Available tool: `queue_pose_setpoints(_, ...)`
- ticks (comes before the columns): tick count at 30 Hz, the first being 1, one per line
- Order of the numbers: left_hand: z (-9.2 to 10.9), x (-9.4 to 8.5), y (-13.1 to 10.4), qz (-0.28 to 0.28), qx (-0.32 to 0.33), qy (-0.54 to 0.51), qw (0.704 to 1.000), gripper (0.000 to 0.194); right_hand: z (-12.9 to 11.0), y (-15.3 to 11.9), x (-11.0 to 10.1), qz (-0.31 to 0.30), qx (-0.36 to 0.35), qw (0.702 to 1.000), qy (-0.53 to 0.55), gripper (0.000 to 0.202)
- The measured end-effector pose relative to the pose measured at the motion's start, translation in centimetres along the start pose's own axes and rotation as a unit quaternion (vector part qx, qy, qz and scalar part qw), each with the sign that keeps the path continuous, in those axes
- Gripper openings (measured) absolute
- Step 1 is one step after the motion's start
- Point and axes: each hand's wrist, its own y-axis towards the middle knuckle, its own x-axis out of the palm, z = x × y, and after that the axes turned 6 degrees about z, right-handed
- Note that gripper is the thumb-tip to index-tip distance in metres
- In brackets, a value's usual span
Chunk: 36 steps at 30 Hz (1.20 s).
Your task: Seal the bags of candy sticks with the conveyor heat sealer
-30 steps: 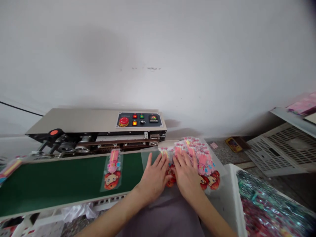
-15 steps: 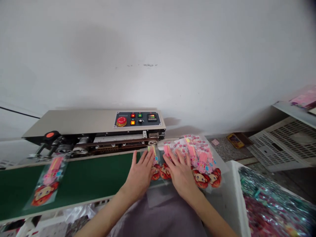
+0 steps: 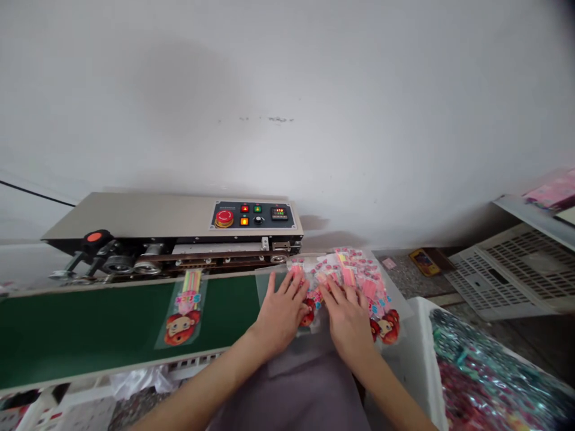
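Note:
My left hand (image 3: 282,312) lies flat with fingers stretched out on a clear plastic packet (image 3: 308,313) at the right end of the green conveyor belt (image 3: 112,332). That packet shows pink sticks and a red-haired cartoon head, partly hidden by the fingers. My right hand (image 3: 349,320) rests, fingers spread, on a pile of similar packets (image 3: 390,327) just right of the belt. Farther left, another packet (image 3: 182,328) with yellowish sticks lies alone on the belt, its top edge by the band sealer (image 3: 148,216).
The sealer's control panel (image 3: 253,215) has lit buttons and a red stop knob. At lower right stands a white foam box (image 3: 426,359) full of shiny wrapped pieces. A grey plastic crate (image 3: 507,275) lies tilted near the wall (image 3: 287,78). Below the belt is some white plastic sheeting (image 3: 141,380).
The packet with yellowish sticks has travelled left along the belt, away from my left hand. The one farther left has gone from view. Both hands have shifted right, the left onto another packet.

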Motion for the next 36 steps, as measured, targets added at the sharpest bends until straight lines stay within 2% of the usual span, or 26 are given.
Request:
queue_pose_setpoints(4, -2.1, -0.7, -1.6, 0.004, 0.002, 0.019, 1.0, 0.052, 0.0, 1.1, 0.0, -0.024, 0.0, 1.0, 0.002, 0.047)
queue_pose_setpoints(9, -4.4, -2.9, -3.9, -0.017, -0.012, 0.047, 0.999, 0.05, -1.5, 2.4, 0.5, -0.035, 0.005, 0.998, 0.047, 0.038)
queue_pose_setpoints(12, -4.7, -4.4, -4.6, 0.004, -0.07, 0.068, 0.995, 0.048, -2.7, 2.8, 1.1, -0.027, -0.024, 0.995, 0.095, 0.038)
queue_pose_setpoints(14, -4.1, -4.9, -4.4, 0.024, -0.083, 0.059, 0.994, 0.047, -3.0, 3.0, 1.3, -0.015, -0.04, 0.992, 0.122, 0.042)
queue_pose_setpoints(17, -2.3, -4.2, -3.3, 0.022, -0.007, 0.015, 1.0, 0.048, -2.6, 3.1, 1.3, 0.01, -0.027, 0.992, 0.119, 0.045)
queue_pose_setpoints(20, -0.6, -2.2, -2.0, 0.004, 0.06, -0.008, 0.998, 0.055, -1.1, 2.5, 1.1, 0.033, -0.002, 0.996, 0.083, 0.039)
queue_pose_setpoints(23, 0.1, -0.4, -1.5, -0.004, 0.058, -0.01, 0.998, 0.058, 0.5, 1.4, 1.1, 0.041, 0.018, 0.998, 0.041, 0.036)
queue_pose_setpoints(25, 0.1, 0.2, -1.5, -0.002, 0.035, -0.008, 0.999, 0.057, 1.1, 0.7, 1.2, 0.035, 0.023, 0.999, 0.02, 0.038)
queue_pose_setpoints(28, -0.5, -0.1, -2.0, 0.005, 0.0, 0.001, 1.0, 0.056, 0.6, 0.5, 1.4, 0.016, 0.015, 1.0, 0.013, 0.042)
queue_pose_setpoints(34, -2.6, -2.0, -4.3, 0.016, -0.05, 0.04, 0.998, 0.052, -3.9, 2.7, 1.2, -0.012, 0.02, 0.998, 0.055, 0.044)
queue_pose_setpoints(36, -3.2, -2.9, -5.0, 0.028, -0.082, 0.067, 0.994, 0.05, -4.5, 3.3, 0.5, -0.01, 0.021, 0.997, 0.07, 0.045)
